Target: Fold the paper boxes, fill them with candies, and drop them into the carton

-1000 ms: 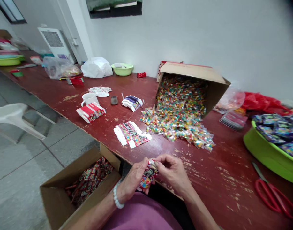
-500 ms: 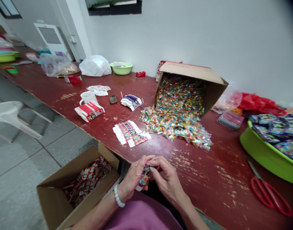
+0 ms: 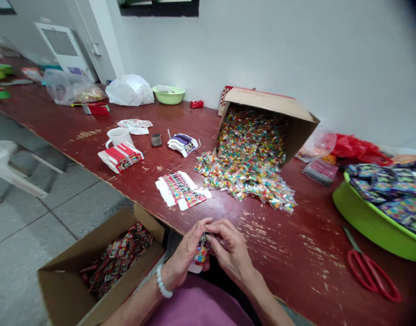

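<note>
Both hands hold one small colourful printed box (image 3: 200, 253) at the near edge of the red table (image 3: 296, 253). My left hand (image 3: 186, 253), with a white bead bracelet at the wrist, wraps the box from the left. My right hand (image 3: 230, 251) pinches its top with closed fingers. Flat printed box blanks (image 3: 181, 189) lie fanned on the table just beyond my hands. A cardboard box on its side (image 3: 282, 113) spills a heap of small wrapped candy packets (image 3: 249, 174).
An open cardboard box (image 3: 92, 276) with filled colourful boxes stands on the floor at my left. Red scissors (image 3: 369, 271) and a green basin (image 3: 367, 213) of dark packets are at the right. A mug (image 3: 118, 135), red-white blanks (image 3: 120, 156) and a phone (image 3: 156, 140) lie further left.
The right hand has shifted over the box's top, hiding most of it. The view has drifted slightly, and both hands stay at the table edge.
</note>
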The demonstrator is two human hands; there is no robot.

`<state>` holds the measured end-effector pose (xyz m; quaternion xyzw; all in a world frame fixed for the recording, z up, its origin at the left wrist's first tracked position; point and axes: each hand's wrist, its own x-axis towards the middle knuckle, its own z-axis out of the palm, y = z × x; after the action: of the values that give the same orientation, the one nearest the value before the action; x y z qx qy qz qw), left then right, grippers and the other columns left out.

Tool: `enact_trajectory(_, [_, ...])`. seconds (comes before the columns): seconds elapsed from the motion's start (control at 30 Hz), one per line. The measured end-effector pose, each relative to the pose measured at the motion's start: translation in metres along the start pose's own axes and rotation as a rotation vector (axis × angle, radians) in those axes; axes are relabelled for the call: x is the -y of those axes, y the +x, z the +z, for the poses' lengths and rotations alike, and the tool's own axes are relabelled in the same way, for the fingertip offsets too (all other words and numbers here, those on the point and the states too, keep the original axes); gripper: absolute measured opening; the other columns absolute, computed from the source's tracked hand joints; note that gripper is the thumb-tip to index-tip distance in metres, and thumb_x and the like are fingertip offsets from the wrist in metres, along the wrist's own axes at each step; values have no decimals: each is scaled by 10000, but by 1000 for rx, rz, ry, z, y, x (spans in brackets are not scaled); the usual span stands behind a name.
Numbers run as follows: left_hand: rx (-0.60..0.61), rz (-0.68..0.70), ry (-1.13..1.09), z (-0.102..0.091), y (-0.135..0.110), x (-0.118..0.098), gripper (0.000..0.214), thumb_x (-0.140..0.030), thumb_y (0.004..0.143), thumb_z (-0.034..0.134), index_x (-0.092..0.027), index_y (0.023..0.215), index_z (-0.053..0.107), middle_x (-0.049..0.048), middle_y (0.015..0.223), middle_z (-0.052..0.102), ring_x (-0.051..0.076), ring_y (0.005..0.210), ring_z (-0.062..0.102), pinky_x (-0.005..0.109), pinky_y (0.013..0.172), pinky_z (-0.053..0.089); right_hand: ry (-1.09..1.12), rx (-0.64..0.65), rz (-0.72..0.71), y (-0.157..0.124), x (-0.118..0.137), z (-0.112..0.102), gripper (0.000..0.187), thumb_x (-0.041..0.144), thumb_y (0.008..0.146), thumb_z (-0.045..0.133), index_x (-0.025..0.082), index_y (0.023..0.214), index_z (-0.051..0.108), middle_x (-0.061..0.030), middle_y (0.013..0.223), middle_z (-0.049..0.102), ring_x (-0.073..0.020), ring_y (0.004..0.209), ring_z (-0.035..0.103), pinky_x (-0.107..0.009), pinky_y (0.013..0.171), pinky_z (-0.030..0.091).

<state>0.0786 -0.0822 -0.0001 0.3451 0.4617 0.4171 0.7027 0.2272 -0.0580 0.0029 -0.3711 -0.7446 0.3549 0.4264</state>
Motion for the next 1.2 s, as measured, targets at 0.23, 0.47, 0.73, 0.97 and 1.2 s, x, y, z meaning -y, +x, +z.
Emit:
enact_trajectory(0.23, [181,-105,-169,-8,-5,10,469,-363,829,693,-184,1241,558,95,1016,671,163,856,612,252,744,449,-471,-155,212,43,-74,-57,242,334,938,495,208,1044,672,-68,989,697,-212,857,642,-325,775,506])
enact_trajectory(0.47, [86,-104,-36,-61,-20,18,451,-260,702,780,-236,1113,597,-11,855,564,141,760,533,270,725,443,-638,-296,285,59,-130,-66,288,276,800,667,169,1066,641,-165,1097,626,-318,1025,542,-441,888,419])
enact_trajectory(0.73, [435,-270,611,-134,-17,-1,307,-313,637,779,-187,909,710,-12,785,640,148,697,542,243,637,403,-400,-420,295,49,-122,-81,215,350,892,543,162,940,638,-112,905,675,-238,868,609,-373,808,479])
enact_trajectory(0.97, [283,-150,151,-67,-5,-24,282,-281,718,652,-194,936,497,26,898,645,147,659,650,209,534,420,271,-332,481,18,-46,-55,446,498,781,711,140,1042,658,-58,789,701,-144,566,602,-268,532,493])
enact_trajectory(1.2, [392,-66,130,-24,-2,-31,283,-192,787,594,-202,1058,511,4,918,599,99,653,607,233,603,502,295,-112,398,3,-4,-28,218,368,837,696,189,960,692,-29,827,691,-160,718,623,-271,657,499])
